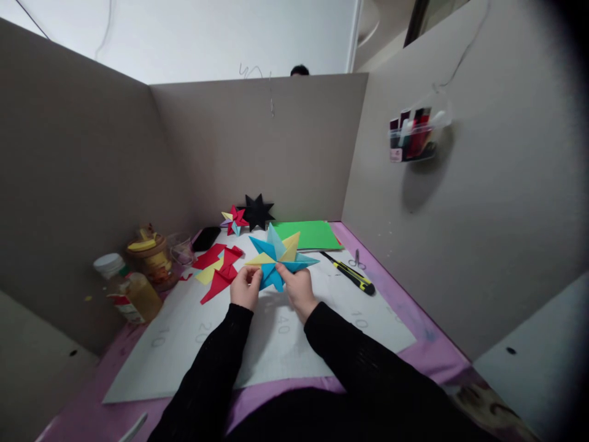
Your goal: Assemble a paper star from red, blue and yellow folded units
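The paper star (278,253) is up over the desk (437,350), held between the left grip (245,287) and the right grip (299,290). The left grip is pinched on its low left side. The right grip is pinched on it too, with the thumb near the middle of the front. The star is folded paper with sharp, pointy arms in blue, light blue and yellow. Red and yellow folded papers (223,277) lie just left of it. A shiny black star (257,212) and a small red star (236,217) sit at the back. On the left, a see-through bottle (138,299) has yellow-brown stuff inside. Near it are a round brown pot (155,261) and a clear cup (181,248). A clear tub (416,136), up on the right wall (460,215), holds red and dark things.
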`<state>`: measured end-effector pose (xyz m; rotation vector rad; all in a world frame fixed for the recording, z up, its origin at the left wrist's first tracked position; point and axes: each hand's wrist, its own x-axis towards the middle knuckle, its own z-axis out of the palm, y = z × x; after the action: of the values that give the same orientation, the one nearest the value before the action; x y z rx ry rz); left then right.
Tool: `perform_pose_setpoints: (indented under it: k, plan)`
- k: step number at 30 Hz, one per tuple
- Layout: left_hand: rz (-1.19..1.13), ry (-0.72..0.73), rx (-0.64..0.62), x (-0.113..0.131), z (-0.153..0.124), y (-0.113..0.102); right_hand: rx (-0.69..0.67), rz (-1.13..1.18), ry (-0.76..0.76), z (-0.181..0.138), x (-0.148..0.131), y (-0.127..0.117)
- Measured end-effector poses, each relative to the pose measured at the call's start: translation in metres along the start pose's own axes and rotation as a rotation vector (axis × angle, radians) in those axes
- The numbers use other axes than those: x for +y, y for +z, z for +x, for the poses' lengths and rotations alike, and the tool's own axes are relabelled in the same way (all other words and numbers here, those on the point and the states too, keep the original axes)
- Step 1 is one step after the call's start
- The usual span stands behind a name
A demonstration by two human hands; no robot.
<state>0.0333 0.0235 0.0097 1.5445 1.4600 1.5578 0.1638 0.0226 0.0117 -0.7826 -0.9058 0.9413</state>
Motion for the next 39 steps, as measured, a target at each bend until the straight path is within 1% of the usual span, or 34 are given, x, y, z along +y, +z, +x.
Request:
perform_pose_setpoints:
  k: [3,5,7,13,15,17,20,22,24,27,29,31,34,36,39]
  plan:
    - [-0.151,-0.077,-0.069,-0.005,-0.001,0.005,0.038,0.07,0.005,0.001,0.001,0.001]
    - [-0.23,-0.163,-0.1,-0.006,-0.001,0.005,0.03,0.121,0.025,0.001,0.0,0.002]
    - [-0.249,-0.196,-0.107,-0.006,0.0,0.004,0.01,0.149,0.04,0.001,0.0,0.003]
    - [-0.016,-0.034,-0.112,0.003,0.0,-0.002,-0.018,0.115,0.042,0.001,0.001,0.002]
    - [0.017,-0.025,-0.114,0.004,-0.001,-0.001,-0.018,0.104,0.043,0.001,0.002,0.002]
    - [0.02,-0.034,-0.089,0.003,-0.002,0.0,-0.017,0.094,0.043,0.001,0.002,0.002]
    - [-0.048,-0.052,-0.038,-0.001,-0.002,0.003,-0.015,0.074,0.043,0.0,0.002,0.003]
    - [-0.079,-0.052,-0.032,-0.004,-0.002,0.004,-0.019,0.063,0.046,0.0,0.002,0.003]
    - [-0.026,-0.033,-0.029,-0.006,-0.001,0.005,-0.02,0.049,0.054,-0.001,0.003,0.002]
    - [0.142,0.014,0.01,-0.006,0.0,0.005,-0.027,0.032,0.075,-0.001,0.005,0.002]
    - [0.212,0.029,0.029,-0.006,0.001,0.006,-0.03,0.039,0.086,-0.002,0.007,0.001]
    - [0.211,0.015,0.031,-0.006,0.001,0.005,-0.009,0.066,0.087,-0.001,0.007,0.001]
    - [0.121,-0.026,0.009,-0.008,0.001,0.005,0.078,0.126,0.097,0.002,0.009,0.002]
    - [0.075,-0.061,-0.043,-0.011,0.001,0.004,0.125,0.174,0.125,0.005,0.01,0.002]
    - [0.057,-0.138,-0.124,-0.016,0.002,0.004,0.123,0.238,0.17,0.007,0.011,0.002]
